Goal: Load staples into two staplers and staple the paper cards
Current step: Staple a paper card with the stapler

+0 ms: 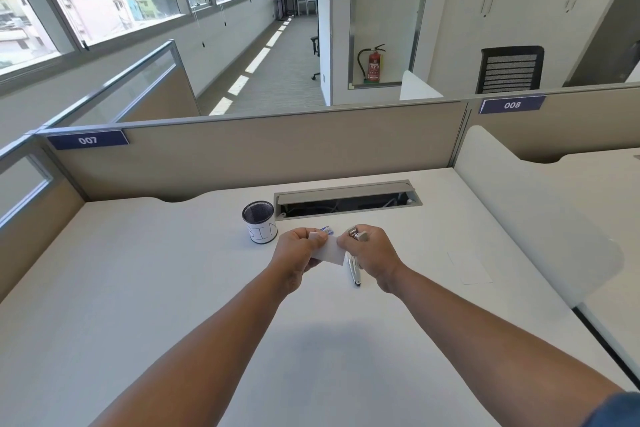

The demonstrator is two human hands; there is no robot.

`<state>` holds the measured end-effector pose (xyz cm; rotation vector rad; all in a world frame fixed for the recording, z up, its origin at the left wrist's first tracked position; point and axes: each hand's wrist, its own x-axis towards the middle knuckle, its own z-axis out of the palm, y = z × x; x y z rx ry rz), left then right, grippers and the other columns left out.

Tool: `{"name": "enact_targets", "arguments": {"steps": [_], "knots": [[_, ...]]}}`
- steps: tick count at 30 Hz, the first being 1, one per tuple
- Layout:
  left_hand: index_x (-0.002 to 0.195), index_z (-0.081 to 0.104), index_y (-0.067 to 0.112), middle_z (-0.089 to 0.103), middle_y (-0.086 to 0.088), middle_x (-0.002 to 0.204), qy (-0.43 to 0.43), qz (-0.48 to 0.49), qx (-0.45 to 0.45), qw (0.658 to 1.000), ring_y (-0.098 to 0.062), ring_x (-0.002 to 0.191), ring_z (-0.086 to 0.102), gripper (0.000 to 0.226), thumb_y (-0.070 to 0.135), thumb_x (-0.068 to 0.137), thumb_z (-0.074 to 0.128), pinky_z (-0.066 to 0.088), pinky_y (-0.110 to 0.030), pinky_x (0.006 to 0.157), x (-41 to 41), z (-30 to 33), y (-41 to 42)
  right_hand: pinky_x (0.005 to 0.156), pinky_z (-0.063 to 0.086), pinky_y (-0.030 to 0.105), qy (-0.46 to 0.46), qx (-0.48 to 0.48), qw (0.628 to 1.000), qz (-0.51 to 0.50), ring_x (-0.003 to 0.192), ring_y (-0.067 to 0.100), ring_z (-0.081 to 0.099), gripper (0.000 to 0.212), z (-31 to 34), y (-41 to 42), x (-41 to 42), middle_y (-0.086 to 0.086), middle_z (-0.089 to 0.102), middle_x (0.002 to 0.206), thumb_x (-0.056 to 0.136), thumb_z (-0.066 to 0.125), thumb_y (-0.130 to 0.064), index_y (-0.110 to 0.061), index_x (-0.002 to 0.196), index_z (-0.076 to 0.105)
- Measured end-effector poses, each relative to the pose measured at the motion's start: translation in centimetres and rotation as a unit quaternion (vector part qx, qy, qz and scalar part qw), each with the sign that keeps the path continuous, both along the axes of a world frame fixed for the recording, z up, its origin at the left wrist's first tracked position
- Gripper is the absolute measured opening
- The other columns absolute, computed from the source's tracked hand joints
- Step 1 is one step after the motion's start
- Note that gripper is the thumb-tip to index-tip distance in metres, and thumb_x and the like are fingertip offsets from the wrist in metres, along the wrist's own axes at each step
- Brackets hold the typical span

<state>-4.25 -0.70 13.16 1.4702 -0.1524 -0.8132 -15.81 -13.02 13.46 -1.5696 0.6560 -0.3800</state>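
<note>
Both my hands are raised over the middle of the white desk [173, 288]. My left hand [297, 253] pinches a white paper card [330, 252] by its left end. My right hand [369, 255] is closed around a small beige and metal stapler [358, 235], whose head sticks out above my fingers at the card's right edge. A second stapler [354, 272] lies on the desk just below the card, partly hidden by my right hand. A small blue and white staple box [326, 229] peeks out behind my left fingers.
A black mesh cup with a white label [259, 222] stands left of my hands. Behind it is an open cable slot [346, 199] in the desk. A faint sheet of paper [471, 269] lies to the right. Beige partition walls [277, 149] close off the back and the sides.
</note>
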Motion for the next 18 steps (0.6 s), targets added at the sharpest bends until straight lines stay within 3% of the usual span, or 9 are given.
{"name": "enact_targets", "arguments": {"steps": [6,11,14,18], "knots": [[0.101,0.067,0.003,0.068,-0.021,0.115,0.027,0.008,-0.004,1.000,-0.028,0.096,0.065,0.014,0.014,0.101,0.059,0.059,-0.036,0.077,0.0,0.4,0.2,0.051,0.039,0.020,0.000,-0.016,1.000,0.000,0.051,0.003,0.047,0.012,-0.5,-0.1,0.0,-0.010,0.059,0.060,0.089,0.071,-0.014,-0.004,0.083,0.068],[0.116,0.061,-0.003,0.064,-0.024,0.120,0.059,-0.003,-0.019,0.998,-0.031,0.102,0.063,0.029,0.021,0.107,0.047,0.060,-0.040,0.079,-0.4,0.8,0.5,0.054,0.041,0.018,0.002,-0.016,1.000,0.012,0.054,0.002,0.051,0.012,-0.1,-0.1,-0.1,-0.010,0.063,0.062,0.090,0.070,-0.014,-0.003,0.086,0.070],[0.111,0.064,0.003,0.066,-0.020,0.117,0.016,-0.019,0.009,1.000,-0.028,0.101,0.063,0.024,0.022,0.106,0.051,0.059,-0.035,0.076,-0.4,1.0,0.8,0.054,0.039,0.021,0.012,-0.003,1.000,0.003,0.058,0.010,0.047,0.017,0.0,-0.1,-0.2,0.000,0.060,0.068,0.090,0.071,-0.016,0.001,0.089,0.068],[0.099,0.069,0.009,0.070,-0.010,0.101,-0.067,-0.059,0.048,0.995,-0.018,0.085,0.066,0.005,0.012,0.095,0.068,0.057,-0.028,0.069,0.3,0.9,1.5,0.053,0.036,0.025,0.007,0.006,1.000,-0.015,0.057,0.013,0.044,0.021,0.1,-0.1,-0.5,0.003,0.055,0.067,0.089,0.071,-0.020,0.001,0.087,0.067]]}}
